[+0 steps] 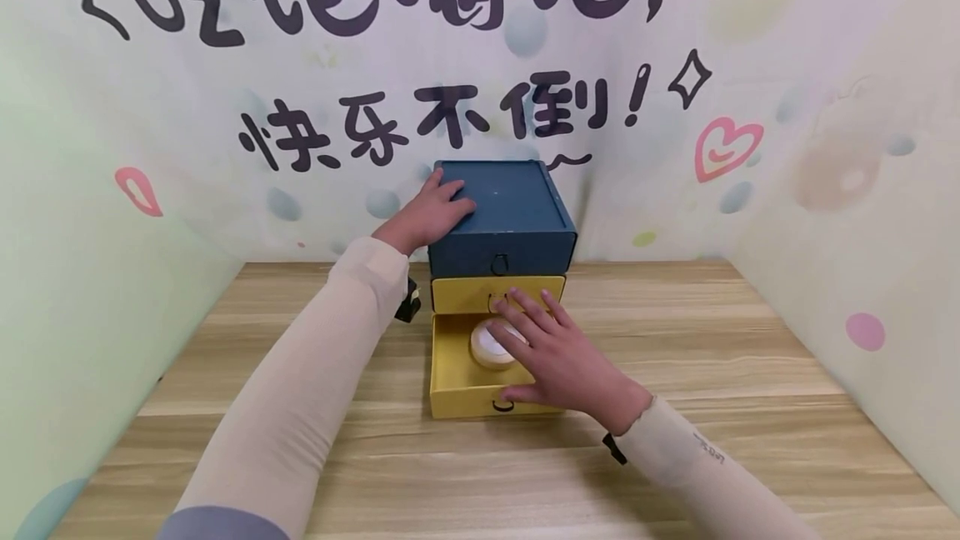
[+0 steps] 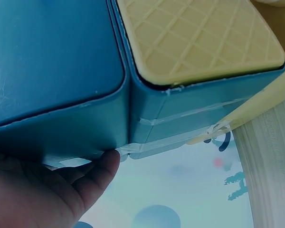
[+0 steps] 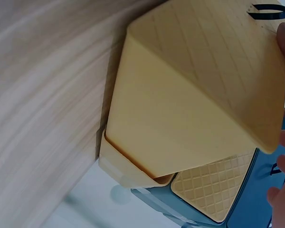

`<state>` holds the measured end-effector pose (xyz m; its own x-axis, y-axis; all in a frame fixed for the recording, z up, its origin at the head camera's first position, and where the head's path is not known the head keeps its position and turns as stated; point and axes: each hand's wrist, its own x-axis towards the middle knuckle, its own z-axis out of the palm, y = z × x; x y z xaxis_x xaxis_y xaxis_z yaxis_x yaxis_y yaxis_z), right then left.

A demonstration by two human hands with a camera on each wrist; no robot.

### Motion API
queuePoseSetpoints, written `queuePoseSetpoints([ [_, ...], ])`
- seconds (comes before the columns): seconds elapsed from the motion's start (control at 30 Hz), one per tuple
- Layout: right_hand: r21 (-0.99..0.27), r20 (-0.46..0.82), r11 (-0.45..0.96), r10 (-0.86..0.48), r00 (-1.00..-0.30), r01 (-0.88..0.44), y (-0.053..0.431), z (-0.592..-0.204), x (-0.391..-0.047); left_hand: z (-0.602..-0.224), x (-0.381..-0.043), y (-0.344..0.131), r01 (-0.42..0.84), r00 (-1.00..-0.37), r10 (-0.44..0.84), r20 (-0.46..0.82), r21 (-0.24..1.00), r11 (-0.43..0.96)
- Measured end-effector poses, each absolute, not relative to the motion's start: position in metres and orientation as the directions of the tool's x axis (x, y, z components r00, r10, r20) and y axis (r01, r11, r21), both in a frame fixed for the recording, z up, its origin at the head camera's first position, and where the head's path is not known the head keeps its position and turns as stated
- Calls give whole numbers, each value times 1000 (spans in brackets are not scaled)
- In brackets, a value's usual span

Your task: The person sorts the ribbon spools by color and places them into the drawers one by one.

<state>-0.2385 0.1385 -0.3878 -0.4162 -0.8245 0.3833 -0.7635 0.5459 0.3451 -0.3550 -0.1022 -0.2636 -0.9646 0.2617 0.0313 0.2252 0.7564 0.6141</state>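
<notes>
A stack of drawers stands against the back wall: a blue drawer unit point(image 1: 501, 211) on top, a shut yellow drawer point(image 1: 457, 295) under it, and a pulled-out yellow drawer point(image 1: 459, 403) at the bottom. My left hand point(image 1: 429, 215) rests on the blue unit's top left edge; in the left wrist view its fingers press along the blue side. With fingers spread, my right hand point(image 1: 558, 357) hovers over the open drawer, thumb close to its front rim. A round white object with a cream side point(image 1: 491, 347) lies in that drawer, partly hidden by the right fingers.
The drawers stand on a wood-grain table point(image 1: 360, 432), with more tabletop to both sides. Close behind them is a printed wall sheet point(image 1: 645, 190). Dark loop handles point(image 1: 500, 263) stick out from the drawer fronts. Clear tape point(image 2: 180, 116) runs across the unit's side.
</notes>
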Motion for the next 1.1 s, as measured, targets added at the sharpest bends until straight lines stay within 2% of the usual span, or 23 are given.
queuePoseSetpoints([
  [0.73,403,397,558,-821,-411,-725,139,-391,-269,-264,-355,-100,223,-965,260,28,609,761],
  [1.1,474,419,528,-839,-347,-704,137,-393,-282,-263,-355,-101,229,-964,265,28,596,770],
])
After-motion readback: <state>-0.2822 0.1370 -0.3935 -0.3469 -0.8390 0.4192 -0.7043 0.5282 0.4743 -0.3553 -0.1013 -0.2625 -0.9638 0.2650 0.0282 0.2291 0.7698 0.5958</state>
